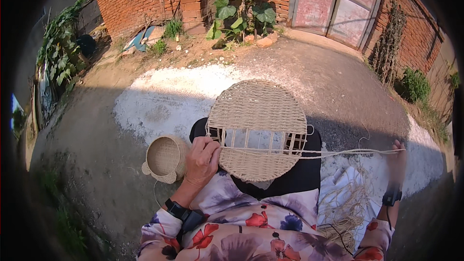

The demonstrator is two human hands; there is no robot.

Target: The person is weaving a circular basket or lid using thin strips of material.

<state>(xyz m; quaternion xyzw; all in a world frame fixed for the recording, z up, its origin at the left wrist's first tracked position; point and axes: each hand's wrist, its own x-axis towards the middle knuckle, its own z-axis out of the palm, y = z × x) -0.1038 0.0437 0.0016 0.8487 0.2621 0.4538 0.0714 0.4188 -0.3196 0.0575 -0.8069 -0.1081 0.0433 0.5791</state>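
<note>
L hand [202, 160] grips woven disc [257, 128]; R hand [397, 157] pulls cord [338, 152] (taut).

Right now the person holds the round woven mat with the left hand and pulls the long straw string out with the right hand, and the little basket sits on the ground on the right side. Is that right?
Not quite. The head view shows the little basket on the ground at the left side, beside the left hand. The rest holds: that hand grips the round woven mat, and the right hand pulls the straw string out.
</note>
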